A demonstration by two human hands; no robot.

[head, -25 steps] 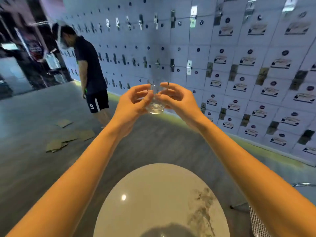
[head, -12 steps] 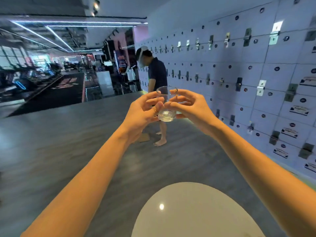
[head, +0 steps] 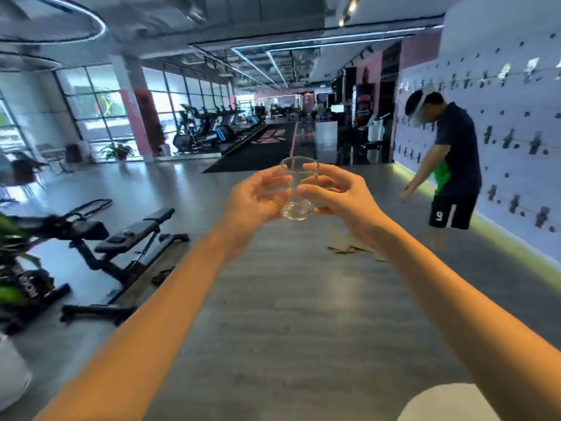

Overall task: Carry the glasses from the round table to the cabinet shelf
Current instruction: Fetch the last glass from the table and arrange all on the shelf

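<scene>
A clear drinking glass (head: 297, 205) is held upright at arm's length in the middle of the view. My left hand (head: 255, 202) grips its left side and my right hand (head: 337, 196) grips its right side, fingers curled around it. Only a sliver of the round white table (head: 443, 404) shows at the bottom right corner. No cabinet shelf is in view.
A person in a dark shirt and shorts (head: 449, 168) stands bent forward at the right, beside the locker wall (head: 522, 141). Flat cardboard pieces (head: 349, 248) lie on the grey floor. A black weight bench (head: 127, 235) and a green plant (head: 15, 268) stand at the left.
The view has swung left, away from the lockers toward the open gym hall. The round table has slid to the bottom right corner. Both hands still hold the glass the same way.
</scene>
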